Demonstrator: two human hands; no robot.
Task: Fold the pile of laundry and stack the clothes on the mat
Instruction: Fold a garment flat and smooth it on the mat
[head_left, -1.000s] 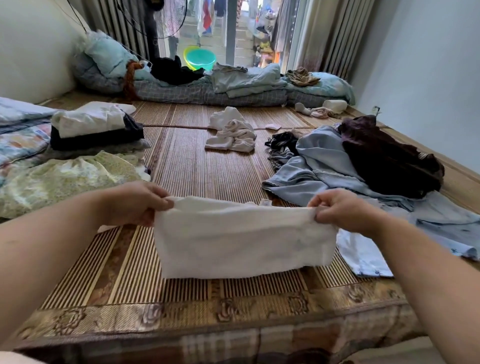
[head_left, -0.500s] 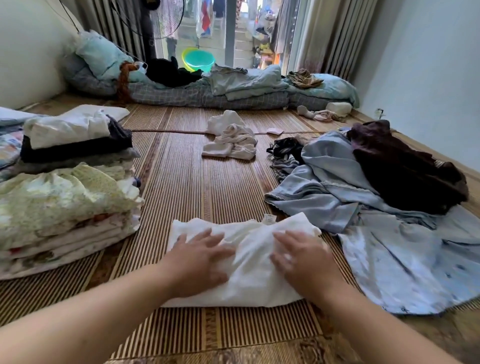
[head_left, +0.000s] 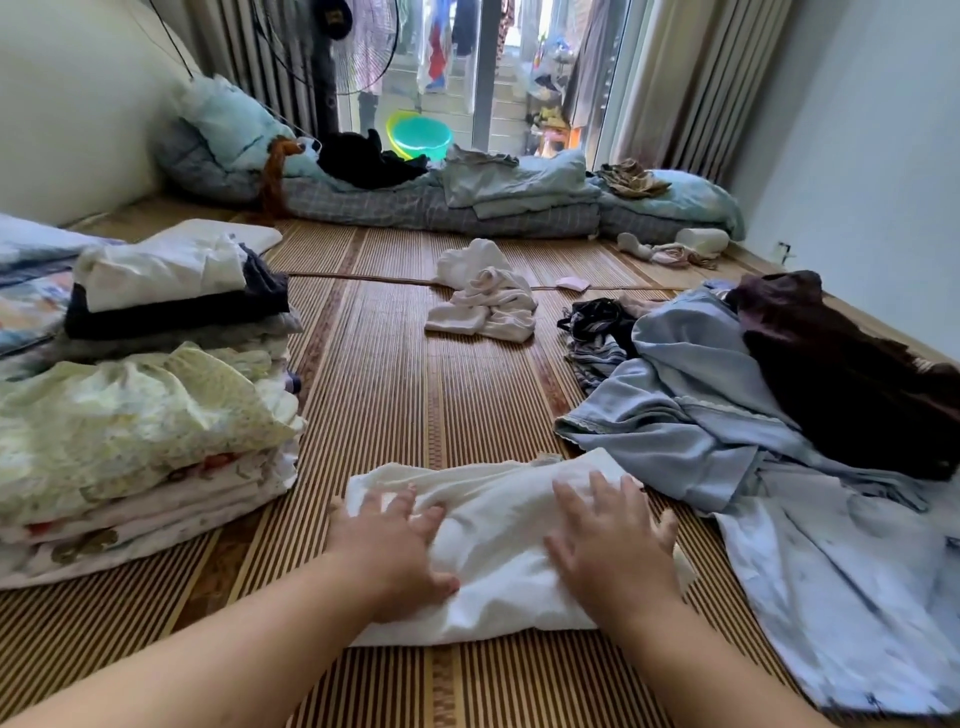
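A folded white cloth (head_left: 498, 530) lies on the striped bamboo mat (head_left: 395, 405) right in front of me. My left hand (head_left: 395, 551) presses flat on its left part, fingers spread. My right hand (head_left: 613, 545) presses flat on its right part, fingers spread too. To the left stands a stack of folded clothes (head_left: 140, 452) with a pale floral piece on top, and behind it a second stack (head_left: 176, 291) topped by white and dark pieces. The unfolded pile at the right holds light blue garments (head_left: 696, 410) and a dark brown one (head_left: 852, 374).
Crumpled white clothes (head_left: 483, 301) lie mid-mat. A dark striped garment (head_left: 592, 327) sits beside the blue ones. Bedding and pillows (head_left: 467, 197) line the far edge below a standing fan (head_left: 363, 47) and a green basin (head_left: 418, 137). Walls close both sides.
The white cloth, held up by its top corners a second ago, now lies folded on the mat. Both hands let go and press flat on it, sliding slightly over the fabric.
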